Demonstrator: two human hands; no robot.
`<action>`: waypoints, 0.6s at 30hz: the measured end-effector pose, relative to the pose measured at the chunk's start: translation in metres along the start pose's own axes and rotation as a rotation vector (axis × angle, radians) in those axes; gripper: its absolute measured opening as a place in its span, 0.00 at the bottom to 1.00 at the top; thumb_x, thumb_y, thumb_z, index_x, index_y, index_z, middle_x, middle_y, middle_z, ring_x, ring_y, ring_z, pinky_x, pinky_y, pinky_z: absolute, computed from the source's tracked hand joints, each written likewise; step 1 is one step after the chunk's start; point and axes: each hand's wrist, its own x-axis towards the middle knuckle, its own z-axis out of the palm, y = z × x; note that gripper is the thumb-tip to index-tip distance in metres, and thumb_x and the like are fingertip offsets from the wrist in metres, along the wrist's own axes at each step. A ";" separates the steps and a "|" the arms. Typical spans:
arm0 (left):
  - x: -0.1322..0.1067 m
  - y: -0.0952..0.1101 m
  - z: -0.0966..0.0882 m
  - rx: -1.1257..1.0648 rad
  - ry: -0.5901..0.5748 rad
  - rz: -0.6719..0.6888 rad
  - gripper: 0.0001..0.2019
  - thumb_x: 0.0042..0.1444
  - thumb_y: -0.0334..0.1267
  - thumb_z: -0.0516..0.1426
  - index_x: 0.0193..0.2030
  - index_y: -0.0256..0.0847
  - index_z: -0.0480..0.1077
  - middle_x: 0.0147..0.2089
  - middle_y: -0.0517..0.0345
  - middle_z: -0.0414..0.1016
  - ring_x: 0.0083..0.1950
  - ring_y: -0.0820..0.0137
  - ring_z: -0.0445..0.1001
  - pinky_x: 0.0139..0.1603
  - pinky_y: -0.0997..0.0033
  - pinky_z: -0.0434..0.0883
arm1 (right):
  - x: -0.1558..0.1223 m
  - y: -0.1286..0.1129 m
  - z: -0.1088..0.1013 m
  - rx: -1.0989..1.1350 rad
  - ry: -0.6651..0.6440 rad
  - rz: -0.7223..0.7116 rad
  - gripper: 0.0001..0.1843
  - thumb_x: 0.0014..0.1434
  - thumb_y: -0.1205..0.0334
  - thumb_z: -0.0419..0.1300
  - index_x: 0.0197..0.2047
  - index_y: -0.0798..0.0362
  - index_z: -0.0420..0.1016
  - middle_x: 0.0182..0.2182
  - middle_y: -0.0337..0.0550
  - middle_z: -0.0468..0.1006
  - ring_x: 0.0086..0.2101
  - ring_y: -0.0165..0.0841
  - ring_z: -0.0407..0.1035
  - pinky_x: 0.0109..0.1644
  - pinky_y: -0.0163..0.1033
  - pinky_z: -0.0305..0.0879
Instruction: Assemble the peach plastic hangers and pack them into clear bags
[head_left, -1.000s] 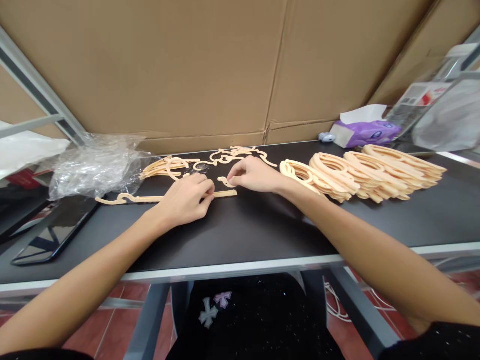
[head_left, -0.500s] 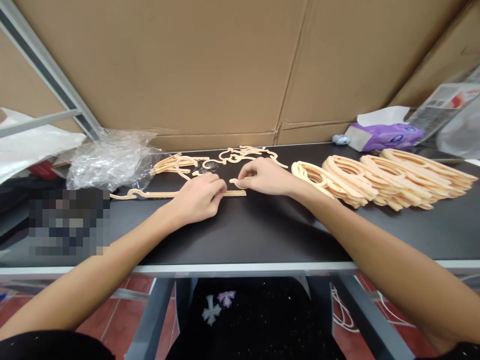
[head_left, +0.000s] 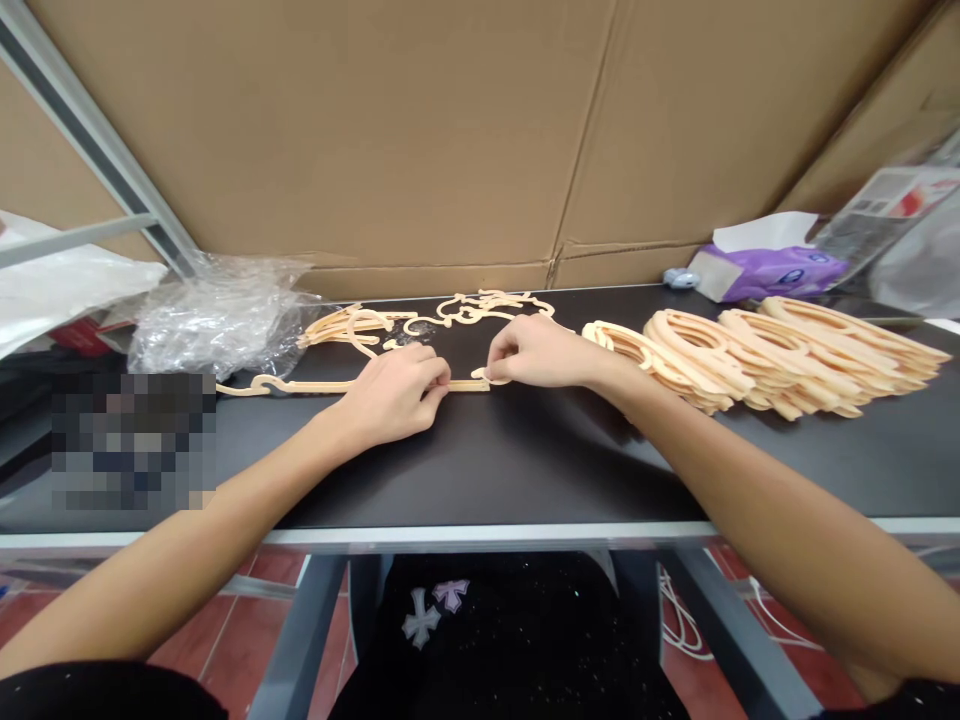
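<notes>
A long thin cream plastic strip (head_left: 300,386) lies flat on the black table (head_left: 480,460). My left hand (head_left: 394,395) is closed, pinching the strip near its right end. My right hand (head_left: 536,352) is closed too, its fingertips pinched on a small curved cream hook piece (head_left: 484,376) pressed against the strip's right end. Beyond both hands lie several loose cream plastic pieces (head_left: 435,315).
A row of stacked cream ring-shaped parts (head_left: 757,355) runs along the right. Crumpled clear plastic wrap (head_left: 221,315) sits at the left, a purple tissue pack (head_left: 772,265) at the back right. Cardboard (head_left: 450,130) walls the rear; a blurred dark object (head_left: 131,435) lies at the left.
My right hand brought the small hook piece down from above the strip onto its right end. My left hand kept its pinch on the strip.
</notes>
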 end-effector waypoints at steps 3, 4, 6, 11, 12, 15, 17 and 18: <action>0.000 -0.001 0.000 -0.001 -0.003 0.003 0.08 0.63 0.31 0.53 0.36 0.40 0.74 0.38 0.52 0.76 0.41 0.61 0.73 0.41 0.62 0.69 | 0.001 0.003 -0.002 -0.045 -0.021 -0.014 0.06 0.51 0.66 0.64 0.30 0.51 0.85 0.32 0.43 0.84 0.36 0.37 0.73 0.36 0.38 0.61; 0.000 -0.001 -0.001 -0.002 -0.005 0.004 0.09 0.64 0.31 0.53 0.36 0.40 0.74 0.38 0.52 0.76 0.40 0.61 0.73 0.40 0.62 0.69 | 0.001 0.003 -0.003 -0.049 -0.026 -0.024 0.06 0.51 0.66 0.64 0.30 0.51 0.85 0.32 0.43 0.84 0.36 0.37 0.74 0.37 0.38 0.61; 0.000 -0.001 -0.001 -0.007 -0.009 0.004 0.09 0.64 0.32 0.52 0.36 0.40 0.74 0.37 0.52 0.76 0.40 0.62 0.73 0.40 0.63 0.69 | 0.001 0.004 -0.004 -0.039 -0.034 -0.048 0.07 0.51 0.66 0.64 0.29 0.51 0.85 0.31 0.42 0.84 0.35 0.36 0.74 0.37 0.38 0.62; 0.000 -0.001 -0.002 -0.007 -0.012 0.002 0.09 0.64 0.32 0.52 0.35 0.41 0.73 0.37 0.52 0.76 0.40 0.62 0.73 0.40 0.63 0.69 | -0.001 0.003 -0.006 -0.009 -0.044 -0.070 0.07 0.52 0.66 0.63 0.28 0.52 0.84 0.29 0.40 0.83 0.33 0.34 0.72 0.36 0.37 0.61; 0.000 -0.001 -0.002 -0.008 -0.013 0.001 0.09 0.63 0.32 0.52 0.36 0.41 0.73 0.37 0.52 0.76 0.40 0.62 0.73 0.40 0.63 0.69 | -0.001 0.003 -0.007 -0.011 -0.047 -0.068 0.06 0.51 0.66 0.63 0.28 0.52 0.84 0.29 0.40 0.83 0.33 0.34 0.72 0.36 0.37 0.61; 0.001 -0.001 -0.002 -0.012 -0.017 0.001 0.09 0.63 0.32 0.52 0.35 0.41 0.73 0.37 0.53 0.75 0.40 0.62 0.73 0.40 0.63 0.69 | -0.001 0.004 -0.007 -0.020 -0.052 -0.051 0.06 0.51 0.66 0.63 0.28 0.51 0.84 0.29 0.40 0.83 0.33 0.34 0.73 0.35 0.37 0.61; 0.001 -0.001 -0.002 -0.015 -0.022 0.003 0.09 0.64 0.32 0.52 0.35 0.40 0.73 0.37 0.53 0.75 0.40 0.62 0.73 0.40 0.63 0.69 | -0.001 0.005 -0.008 -0.021 -0.061 -0.051 0.06 0.51 0.66 0.64 0.28 0.51 0.84 0.29 0.40 0.83 0.33 0.34 0.72 0.35 0.37 0.61; 0.001 -0.001 -0.002 -0.018 -0.024 0.003 0.09 0.64 0.32 0.52 0.36 0.40 0.73 0.37 0.52 0.75 0.40 0.62 0.73 0.40 0.63 0.69 | -0.001 0.006 -0.008 -0.019 -0.067 -0.054 0.06 0.51 0.66 0.64 0.28 0.51 0.84 0.29 0.40 0.83 0.33 0.34 0.72 0.35 0.37 0.61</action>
